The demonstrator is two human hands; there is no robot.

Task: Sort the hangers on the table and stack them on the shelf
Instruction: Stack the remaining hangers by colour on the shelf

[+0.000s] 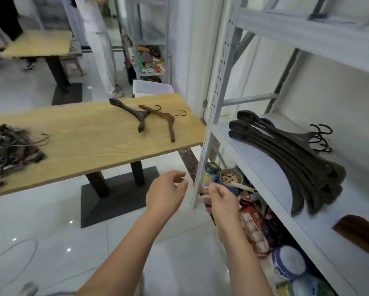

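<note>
Left hand: the left hand (pixel 166 194) hung in the air below the near right corner of the tabletop (pixel 83 133), fingers loosely curled and a little apart, holding nothing.
Right hand: the right hand (pixel 223 200) hung just beside the left, by the foot of the shelf post (pixel 209 133); its fingers were loosely bent, with nothing visibly in them, though the view was blurred.
Hangers on the tabletop: a dark hanger (pixel 132 114) and a brown hanger (pixel 165 121) lay side by side near the far right corner, touching or overlapping at their necks.
Pile: a tangled pile of hangers (pixel 10 150) lay at the left edge of the tabletop, well apart from those two.
Shelf: on the shelf (pixel 260 167), a stack of dark hangers (pixel 297 154) lay flat, hooks toward the back.
Other hanger: one end of a brown wooden hanger (pixel 361 233) showed near the front edge of the shelf, right of the stack and apart from it.
Below: a can of nuts (pixel 230 178) stood among mixed goods on the lower level.
</note>
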